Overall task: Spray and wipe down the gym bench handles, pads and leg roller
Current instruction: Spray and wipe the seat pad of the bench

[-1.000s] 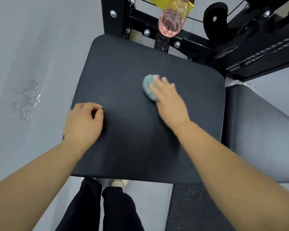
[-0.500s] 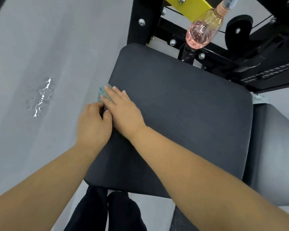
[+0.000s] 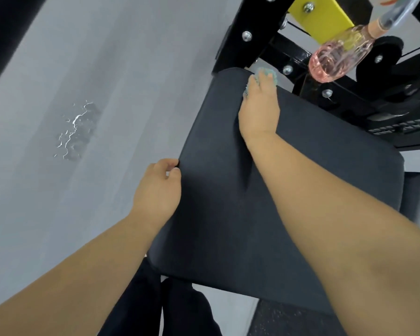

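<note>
Trouser legs (image 3: pixel 155 299) in dark cloth show at the bottom edge, below the near end of the black seat pad (image 3: pixel 289 190). On the pad's left edge rests the left hand (image 3: pixel 158 192), fingers curled and pressed together, thumb against the forefinger at the rim. Farther along, the right hand (image 3: pixel 260 110) lies flat at the pad's far left corner, fingers close together, pressing a teal cloth (image 3: pixel 268 72) that peeks out past the fingertips. Beyond, a clear spray bottle (image 3: pixel 335 60) of pink liquid hangs tilted against the black frame (image 3: pixel 250 32), beside a yellow plate (image 3: pixel 320 18). On the grey floor (image 3: pixel 107 57) left of the pad glistens a wet patch (image 3: pixel 75 132).
</note>
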